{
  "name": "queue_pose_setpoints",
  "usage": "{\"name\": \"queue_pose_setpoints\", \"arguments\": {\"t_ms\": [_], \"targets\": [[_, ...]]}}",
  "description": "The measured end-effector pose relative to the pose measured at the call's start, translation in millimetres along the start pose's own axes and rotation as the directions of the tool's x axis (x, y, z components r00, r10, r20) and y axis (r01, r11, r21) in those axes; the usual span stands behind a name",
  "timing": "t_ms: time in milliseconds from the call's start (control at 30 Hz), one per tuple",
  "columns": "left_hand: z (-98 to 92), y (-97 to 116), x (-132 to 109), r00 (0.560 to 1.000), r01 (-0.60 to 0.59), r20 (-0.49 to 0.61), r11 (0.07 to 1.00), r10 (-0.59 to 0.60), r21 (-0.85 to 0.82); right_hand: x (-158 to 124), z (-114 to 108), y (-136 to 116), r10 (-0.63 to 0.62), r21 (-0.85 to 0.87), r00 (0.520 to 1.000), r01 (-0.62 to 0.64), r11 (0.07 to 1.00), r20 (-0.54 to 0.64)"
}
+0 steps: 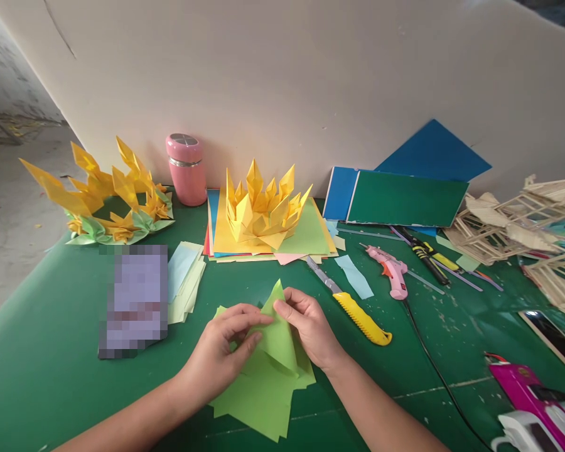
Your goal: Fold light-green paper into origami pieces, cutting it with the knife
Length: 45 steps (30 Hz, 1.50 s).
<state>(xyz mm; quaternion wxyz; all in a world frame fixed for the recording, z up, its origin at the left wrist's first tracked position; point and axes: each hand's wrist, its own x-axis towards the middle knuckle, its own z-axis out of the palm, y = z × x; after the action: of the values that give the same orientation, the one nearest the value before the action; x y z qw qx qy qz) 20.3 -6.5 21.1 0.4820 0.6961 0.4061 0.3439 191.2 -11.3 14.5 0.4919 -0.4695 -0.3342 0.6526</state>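
A sheet of light green paper [279, 339] is partly folded, with one corner standing up in a point. My right hand [311, 323] pinches its upper right edge between thumb and fingers. On the other side, the fingers and thumb of my left hand [228, 342] close on the fold. More green sheets [257, 402] lie beneath it on the table. Beyond my hands, a yellow folded-paper flower [263, 216] rests on a stack of coloured paper [311, 235]. A yellow utility knife [360, 317], blade out, lies to the right of my right hand.
A yellow and green paper crown [122, 201] and a pink flask [187, 172] stand at the back left. Pale paper strips [188, 289] lie left. On the right are a pink glue gun [390, 270] with a cord, wooden stick models [489, 232] and a magenta device [522, 395].
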Motion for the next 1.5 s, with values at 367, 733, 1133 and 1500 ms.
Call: {"name": "queue_pose_setpoints", "arguments": {"t_ms": [367,733,1133,1500], "targets": [[0.2,-3.1,-2.4,0.997,-0.081,0.015,0.984,0.08,0.159,-0.2,4.2,-2.6,-0.024,-0.108,0.999,0.021,0.994,-0.024],[0.3,-0.5,-2.6,0.993,-0.121,0.025,0.98,0.119,0.156,1.5,6.0,-1.1,-0.009,-0.098,0.999,0.004,0.995,-0.051],[-0.5,-0.7,-2.9,0.987,-0.158,-0.014,0.975,0.162,0.156,1.0,6.6,-3.1,0.026,-0.066,0.997,-0.031,0.997,-0.073],[2.9,0.0,-2.1,0.987,0.13,-0.082,0.983,-0.141,-0.127,0.8,6.9,-2.3,-0.001,-0.042,0.994,-0.003,0.999,-0.105]]}}
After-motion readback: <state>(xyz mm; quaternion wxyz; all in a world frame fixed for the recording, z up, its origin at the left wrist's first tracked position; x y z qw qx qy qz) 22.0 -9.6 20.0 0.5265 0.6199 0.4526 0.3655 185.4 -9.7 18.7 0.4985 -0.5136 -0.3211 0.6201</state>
